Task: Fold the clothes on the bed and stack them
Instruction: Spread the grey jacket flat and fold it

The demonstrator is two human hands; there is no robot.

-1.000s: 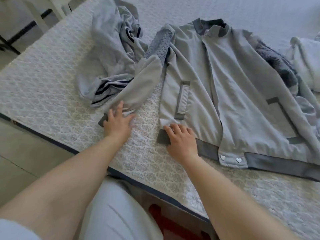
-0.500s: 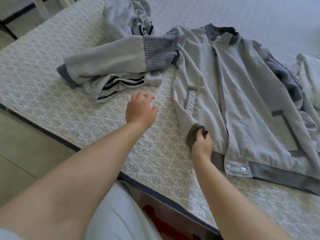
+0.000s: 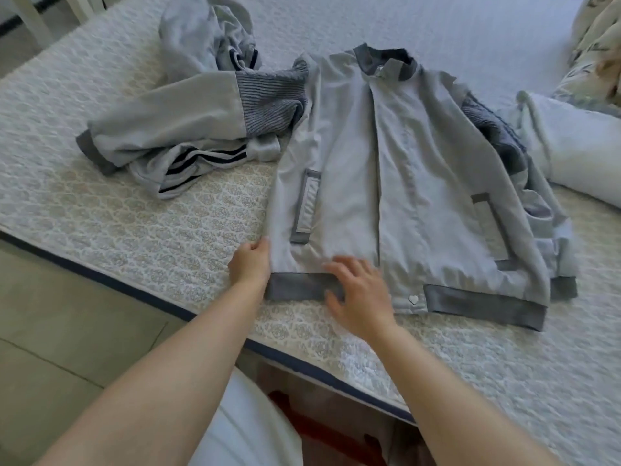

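Two bare hands work at the near hem of a grey jacket (image 3: 396,183) spread flat, front up, on the bed (image 3: 141,230). Far left of the jacket, a white furniture leg (image 3: 30,21) stands on the floor beyond the bed's edge. Nearer, just left of the jacket, lies a crumpled grey garment with dark stripes (image 3: 201,163); the jacket's left sleeve (image 3: 174,122), with its ribbed dark panel and dark cuff, stretches out across this garment. The left hand (image 3: 250,264) sits at the jacket's lower left corner, thumb on the fabric edge, fingers tucked at the side so its grip is narrow and seems to pinch that edge, though the fingers are hidden. The right hand (image 3: 361,290) lies flat on the jacket's dark waistband, fingers spread wide and holding nothing; it looks blurred. A small white heart button (image 3: 413,299) shows on the waistband just right of this hand. Right of the jacket rests a folded white cloth (image 3: 581,146), with a patterned blanket (image 3: 598,52) behind it.
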